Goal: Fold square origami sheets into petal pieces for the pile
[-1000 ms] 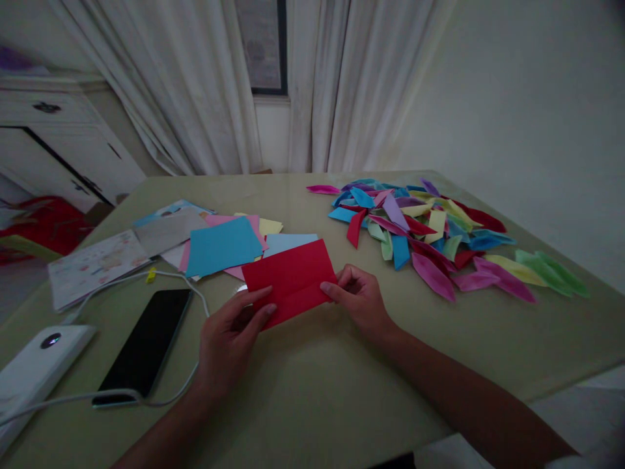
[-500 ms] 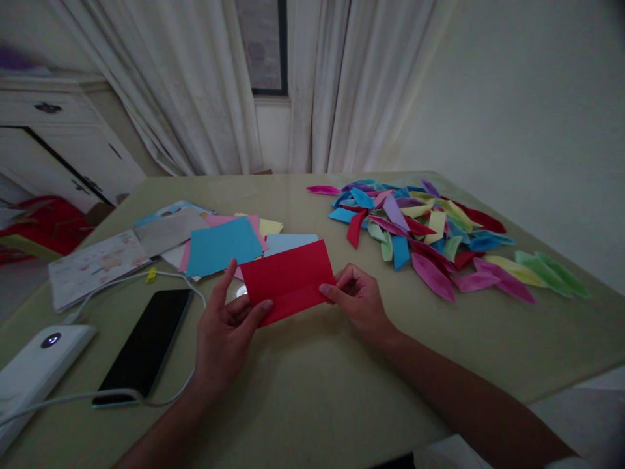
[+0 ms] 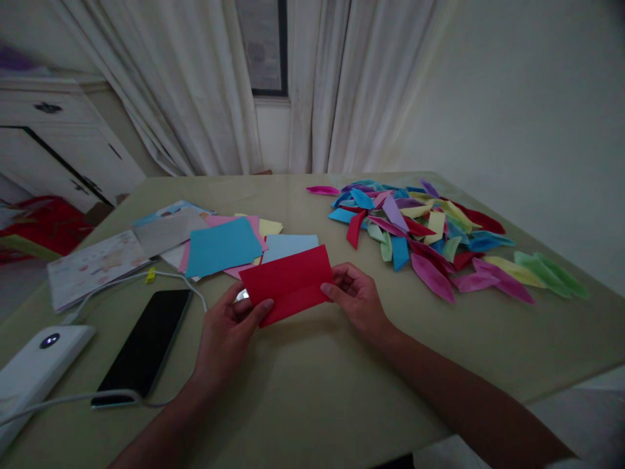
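Observation:
A sheet of red paper [image 3: 290, 283] with a crease along its length is held up over the table, slightly tilted, its right end higher. My left hand [image 3: 227, 332] grips its lower left end, thumb in front and fingers behind. At the right end my right hand [image 3: 359, 299] pinches it between thumb and curled fingers. Behind the red paper lie loose paper sheets, with a blue sheet [image 3: 224, 247] on top and a light blue sheet [image 3: 290, 245] beside it.
A heap of folded coloured paper pieces [image 3: 400, 221] covers the table's back right. To the left are a black phone [image 3: 146, 345], a white power bank [image 3: 43, 371], a white cable [image 3: 117, 393] and a printed booklet [image 3: 100, 267]. Curtains [image 3: 185, 85] hang behind the table [image 3: 488, 345].
My left index finger, raised before, has come down behind the red paper. The paper's upper edge has dipped a little. My right hand keeps its pinch.

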### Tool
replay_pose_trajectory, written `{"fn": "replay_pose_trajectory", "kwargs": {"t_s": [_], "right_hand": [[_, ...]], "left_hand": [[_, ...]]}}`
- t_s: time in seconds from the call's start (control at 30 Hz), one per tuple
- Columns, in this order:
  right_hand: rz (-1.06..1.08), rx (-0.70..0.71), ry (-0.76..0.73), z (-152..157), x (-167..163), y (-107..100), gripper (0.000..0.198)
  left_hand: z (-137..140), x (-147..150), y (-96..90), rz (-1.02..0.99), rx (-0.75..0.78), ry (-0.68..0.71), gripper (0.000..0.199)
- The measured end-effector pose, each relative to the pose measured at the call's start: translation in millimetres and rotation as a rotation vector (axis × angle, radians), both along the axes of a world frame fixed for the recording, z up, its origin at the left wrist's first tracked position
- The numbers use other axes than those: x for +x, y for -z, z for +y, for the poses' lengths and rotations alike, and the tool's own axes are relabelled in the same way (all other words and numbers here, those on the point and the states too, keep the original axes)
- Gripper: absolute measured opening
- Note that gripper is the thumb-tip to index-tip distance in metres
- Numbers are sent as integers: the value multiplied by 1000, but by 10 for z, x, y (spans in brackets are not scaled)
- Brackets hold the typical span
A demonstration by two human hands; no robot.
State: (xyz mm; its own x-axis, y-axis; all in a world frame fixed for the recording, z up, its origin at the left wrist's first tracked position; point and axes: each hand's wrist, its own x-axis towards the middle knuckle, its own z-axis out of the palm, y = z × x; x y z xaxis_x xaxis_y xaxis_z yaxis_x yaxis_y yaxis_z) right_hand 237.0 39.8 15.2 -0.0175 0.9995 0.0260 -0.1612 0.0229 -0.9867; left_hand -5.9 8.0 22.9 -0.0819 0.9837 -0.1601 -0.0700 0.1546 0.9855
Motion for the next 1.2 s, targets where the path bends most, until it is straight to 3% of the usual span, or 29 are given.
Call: {"fn": "replay_pose_trajectory", "kwargs": {"t_s": [0.17,0.27,0.33,0.43,0.53,0.77,0.9,1.03,1.2], "right_hand": [[14,12,30,29,19,5,35],[134,-26,27,9,-18,22,39],[226,-67,-72,-58,-75,28,45],[229,-89,-343,-225,-177,18,52],[180,-122,-485,-375,-241,7,43],[300,-360,-277,-324,-232,164,58],[226,-199,-178,-175,-134,254,56],[52,-20,-148,-71,-18,186,63],[-73,-19,-235,-60,11,28,71]], "left_hand": [[3,19,0,0,16,49,75],[-30,90,15,-41,26,47,76],[-80,164,35,-62,35,2,75],[-182,279,73,-68,67,-20,67],[-261,342,92,-68,78,38,62],[-215,321,5,-120,34,-10,80],[-198,311,-91,-144,21,-21,85],[-172,251,-140,-137,35,-31,79],[-35,64,-39,-135,11,47,80]]}}
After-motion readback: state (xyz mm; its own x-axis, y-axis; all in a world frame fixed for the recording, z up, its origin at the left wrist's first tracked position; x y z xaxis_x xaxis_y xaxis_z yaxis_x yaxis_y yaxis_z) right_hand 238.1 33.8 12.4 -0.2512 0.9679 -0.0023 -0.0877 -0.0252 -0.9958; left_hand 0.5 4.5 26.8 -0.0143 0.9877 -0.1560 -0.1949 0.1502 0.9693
